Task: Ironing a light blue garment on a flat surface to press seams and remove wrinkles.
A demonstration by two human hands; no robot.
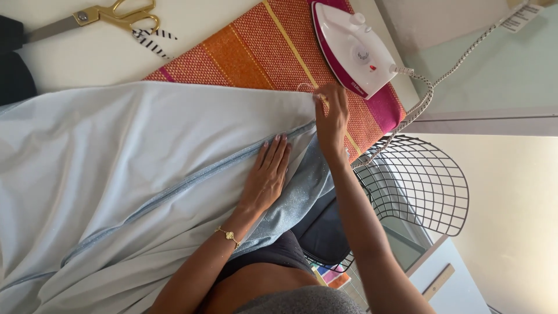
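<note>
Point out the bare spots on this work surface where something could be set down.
One free patch is the white tabletop between the gold scissors and the striped mat. Another is the mat's orange part left of the iron. The pale blue fabric covers the rest. It is crowded near the iron, where the right hand pinches the fabric's edge and the left hand presses flat.

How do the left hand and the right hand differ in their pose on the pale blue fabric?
The left hand lies flat on the pale blue fabric, fingers stretched out along the seam; the right hand is bent and pinches the fabric's edge with its fingertips. The left wrist wears a gold bracelet; the right wrist is bare. The right hand is near the white and pink iron; the left is farther away. Both touch the same fabric.
</note>
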